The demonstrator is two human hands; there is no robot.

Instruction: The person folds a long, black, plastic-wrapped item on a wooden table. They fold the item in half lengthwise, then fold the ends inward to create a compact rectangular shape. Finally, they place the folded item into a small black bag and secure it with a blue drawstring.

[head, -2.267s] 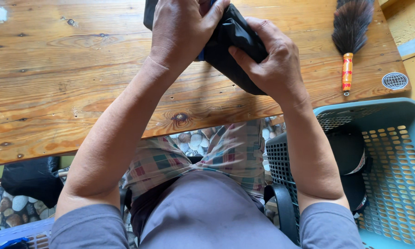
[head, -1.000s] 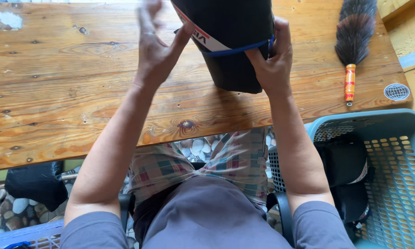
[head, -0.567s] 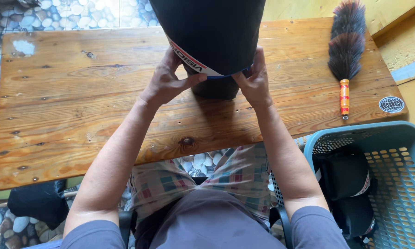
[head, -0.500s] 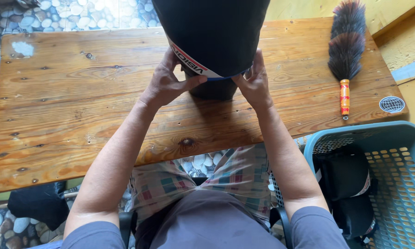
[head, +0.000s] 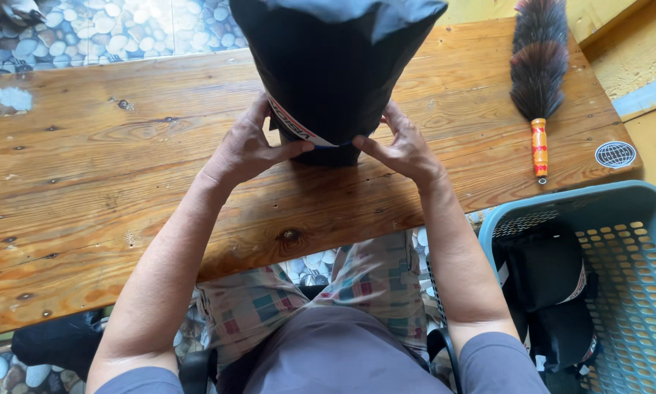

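A black fabric bag [head: 335,66] with a white and red band near its lower edge stands upright on the wooden table [head: 87,190], its top rising toward the camera. My left hand [head: 244,149] grips its lower left edge, thumb pressed on the band. My right hand [head: 401,149] holds the lower right edge with thumb and fingers pinching the fabric. Both hands rest at the bag's base, near the table's middle.
A feather duster [head: 538,66] with an orange handle lies at the table's right end, beside a round sticker [head: 615,155]. A blue plastic basket [head: 634,277] holding black bundles [head: 546,292] stands at my right. Pebble floor [head: 87,29] lies beyond the table.
The black bag went from a folded bundle in both hands to standing upright on the table. My hands slid down to its lower edge.
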